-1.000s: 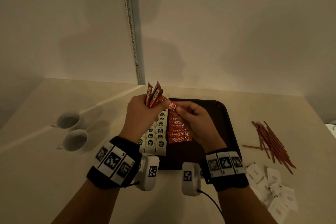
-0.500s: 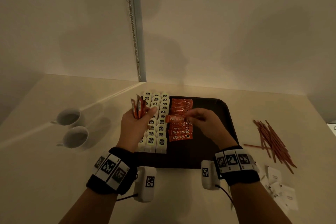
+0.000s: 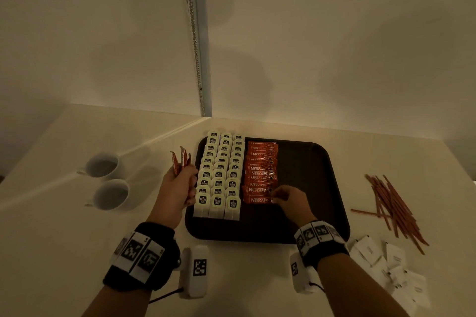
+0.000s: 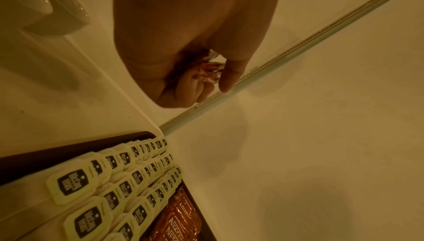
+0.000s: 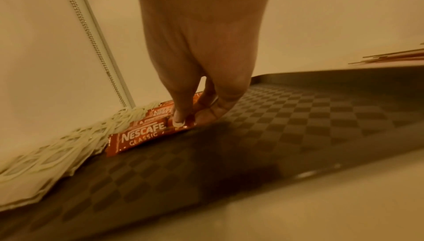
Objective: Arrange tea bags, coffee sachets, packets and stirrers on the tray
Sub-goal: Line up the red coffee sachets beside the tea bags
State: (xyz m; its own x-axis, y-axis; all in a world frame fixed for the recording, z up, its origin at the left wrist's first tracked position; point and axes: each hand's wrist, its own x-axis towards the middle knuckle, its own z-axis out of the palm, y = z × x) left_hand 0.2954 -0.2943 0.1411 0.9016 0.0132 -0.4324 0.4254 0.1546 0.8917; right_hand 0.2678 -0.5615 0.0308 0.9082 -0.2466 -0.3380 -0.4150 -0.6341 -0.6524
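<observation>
Right hand [image 3: 288,197] pinches end of red foil coffee sachet [image 5: 140,136], laying it flat at near end of sachet column on dark checkered plastic tray [image 3: 309,175], just beside cream tea bags [image 3: 219,175]; left hand [image 3: 177,188] clutches spare red sachets [image 3: 180,159] off tray edge, likely as supply

The right hand [image 3: 289,197], which a second ago took a coffee sachet [image 3: 258,200] from the bunch up at the left hand [image 3: 177,185], is now down at the near end of the red column on the tray [image 3: 319,188], pinching that sachet's right end as it lies flat as the nearest in the column. The left hand has drawn left off the tea bags [image 3: 221,175], to just beside the tray's left edge, with its remaining sachets [image 3: 180,159] upright.
</observation>
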